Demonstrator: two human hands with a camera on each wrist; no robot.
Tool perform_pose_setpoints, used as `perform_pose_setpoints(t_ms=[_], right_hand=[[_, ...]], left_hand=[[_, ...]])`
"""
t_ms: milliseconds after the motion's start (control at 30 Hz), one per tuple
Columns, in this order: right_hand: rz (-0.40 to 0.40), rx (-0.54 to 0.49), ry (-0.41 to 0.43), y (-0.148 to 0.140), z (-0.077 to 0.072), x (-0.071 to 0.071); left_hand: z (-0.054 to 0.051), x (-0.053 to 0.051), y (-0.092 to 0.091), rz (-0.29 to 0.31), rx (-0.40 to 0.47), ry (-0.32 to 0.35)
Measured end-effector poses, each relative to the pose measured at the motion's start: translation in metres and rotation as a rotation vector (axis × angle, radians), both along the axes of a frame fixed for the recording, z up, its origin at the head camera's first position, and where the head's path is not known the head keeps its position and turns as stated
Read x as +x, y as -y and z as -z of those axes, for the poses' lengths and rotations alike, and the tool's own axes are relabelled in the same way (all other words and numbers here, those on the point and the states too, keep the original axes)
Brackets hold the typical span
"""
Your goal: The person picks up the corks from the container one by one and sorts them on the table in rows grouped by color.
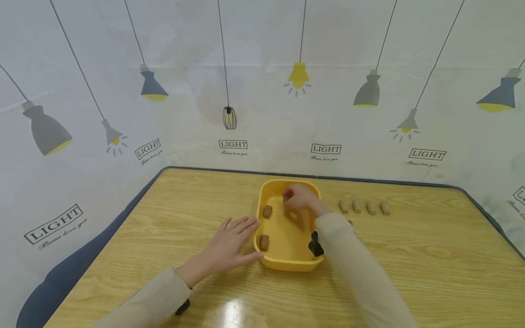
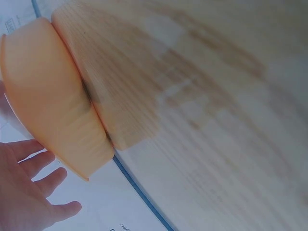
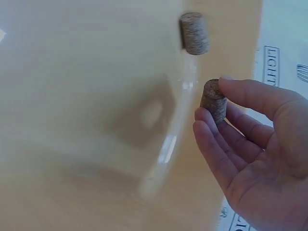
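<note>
A yellow plastic tub (image 1: 287, 265) stands on the wooden table. Inside it, along its left side, lie two corks, one farther back (image 1: 267, 211) and one near the front (image 1: 264, 242). My right hand (image 1: 301, 199) is over the back part of the tub and pinches a cork (image 3: 213, 101) between thumb and fingers; the right wrist view shows another cork (image 3: 195, 33) on the tub floor close by. With fingers spread, my left hand (image 1: 229, 243) touches the tub's left rim. In the left wrist view its fingertips meet the tub's outer wall (image 2: 57, 91).
Right of the tub, several corks (image 1: 357, 206) stand in a row on the table (image 1: 430, 246). Another cork (image 1: 350, 222) is partly hidden behind the right sleeve. A lamp-patterned cloth (image 1: 266, 100) hangs behind the table's dark back edge.
</note>
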State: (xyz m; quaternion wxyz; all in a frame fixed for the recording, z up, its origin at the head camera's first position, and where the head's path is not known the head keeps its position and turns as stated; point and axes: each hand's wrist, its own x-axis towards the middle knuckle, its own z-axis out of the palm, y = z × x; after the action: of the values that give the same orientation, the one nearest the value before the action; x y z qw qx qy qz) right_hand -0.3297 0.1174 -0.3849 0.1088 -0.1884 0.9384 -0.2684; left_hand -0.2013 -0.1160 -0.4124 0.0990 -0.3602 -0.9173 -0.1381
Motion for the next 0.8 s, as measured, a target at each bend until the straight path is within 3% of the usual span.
perform_pose_setpoints(t_ms=[400, 800], right_hand=[[-0.136, -0.013, -0.069, -0.004, -0.037, 0.012], [-0.194, -0.001, -0.096, -0.028, -0.042, 0.023]], left_hand=[[-0.002, 0.001, 0.0, -0.016, -0.011, 0.027], [-0.001, 0.001, -0.001, -0.016, -0.021, 0.011]])
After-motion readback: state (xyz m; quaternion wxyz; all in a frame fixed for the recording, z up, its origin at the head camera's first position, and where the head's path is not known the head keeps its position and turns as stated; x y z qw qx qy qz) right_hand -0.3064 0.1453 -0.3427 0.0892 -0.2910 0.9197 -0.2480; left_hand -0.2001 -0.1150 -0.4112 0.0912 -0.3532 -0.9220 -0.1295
